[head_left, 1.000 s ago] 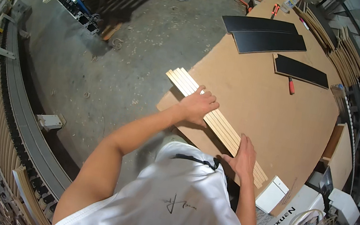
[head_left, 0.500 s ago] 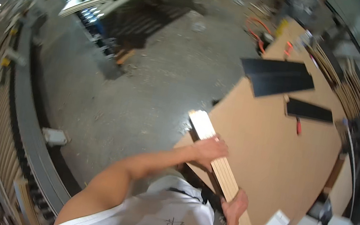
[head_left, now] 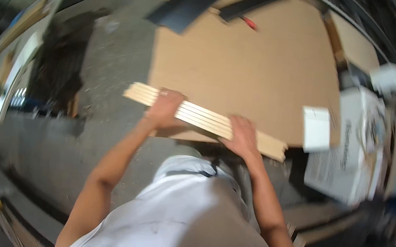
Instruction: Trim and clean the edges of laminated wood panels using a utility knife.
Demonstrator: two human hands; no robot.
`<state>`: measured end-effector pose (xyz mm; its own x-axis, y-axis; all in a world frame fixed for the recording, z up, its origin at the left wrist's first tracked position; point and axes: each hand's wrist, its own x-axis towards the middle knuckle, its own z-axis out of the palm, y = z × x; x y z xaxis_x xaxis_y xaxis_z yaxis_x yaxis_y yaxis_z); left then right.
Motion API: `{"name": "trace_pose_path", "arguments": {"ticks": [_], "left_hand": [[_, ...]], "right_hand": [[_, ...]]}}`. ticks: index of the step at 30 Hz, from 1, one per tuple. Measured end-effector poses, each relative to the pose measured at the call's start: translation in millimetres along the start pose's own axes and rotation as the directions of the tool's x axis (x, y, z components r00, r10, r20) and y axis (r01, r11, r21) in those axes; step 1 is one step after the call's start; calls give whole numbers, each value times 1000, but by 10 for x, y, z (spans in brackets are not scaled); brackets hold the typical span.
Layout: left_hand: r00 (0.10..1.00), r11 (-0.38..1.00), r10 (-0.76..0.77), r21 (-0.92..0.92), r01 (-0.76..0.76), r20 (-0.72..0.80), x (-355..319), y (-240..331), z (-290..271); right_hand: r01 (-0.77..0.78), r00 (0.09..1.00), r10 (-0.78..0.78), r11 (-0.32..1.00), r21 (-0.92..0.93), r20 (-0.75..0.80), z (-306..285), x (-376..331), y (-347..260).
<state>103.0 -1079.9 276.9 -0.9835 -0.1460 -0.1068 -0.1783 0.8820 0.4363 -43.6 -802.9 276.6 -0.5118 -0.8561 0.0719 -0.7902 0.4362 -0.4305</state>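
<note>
A bundle of pale wooden strips (head_left: 204, 118), several laid side by side, spans the near edge of the brown tabletop (head_left: 249, 69). Around its left part wraps my left hand (head_left: 165, 107), fingers over the top. My right hand (head_left: 242, 136) grips the same bundle nearer its right end. The strips tilt a little, the left end farther from me than the right. Whether they rest on the board or hang just above it I cannot tell.
Two black panels (head_left: 194, 2) (head_left: 252, 5) lie on the board's far part, with a red-handled tool (head_left: 250, 23) beside them. A small white box (head_left: 316, 129) sits at the right edge, next to a large white carton (head_left: 348, 148). At far left stands a rack with boards (head_left: 22, 63).
My view has turned right toward the board. The strips, formerly slanting steeply along its left edge, now lie nearly crosswise before me, both hands still holding them.
</note>
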Motion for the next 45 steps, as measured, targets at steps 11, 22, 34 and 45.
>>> {"name": "trace_pose_path", "arguments": {"ticks": [11,22,34,45], "left_hand": [[989,964,140,234,-125,-51,33,84,-91],[994,987,110,121,-107,-22,186,34,-104],[945,961,271,8,-277,184,447,162,-219],[941,965,255,8,-263,223,814,107,-359]], "right_hand": [[-132,984,114,982,-132,-133,90,-841,-446],[-327,895,237,925,-193,-379,453,-884,-641],[-212,962,157,944,-253,-221,299,-520,-342],[-515,829,466,852,95,309,-111,-259,-23]]}}
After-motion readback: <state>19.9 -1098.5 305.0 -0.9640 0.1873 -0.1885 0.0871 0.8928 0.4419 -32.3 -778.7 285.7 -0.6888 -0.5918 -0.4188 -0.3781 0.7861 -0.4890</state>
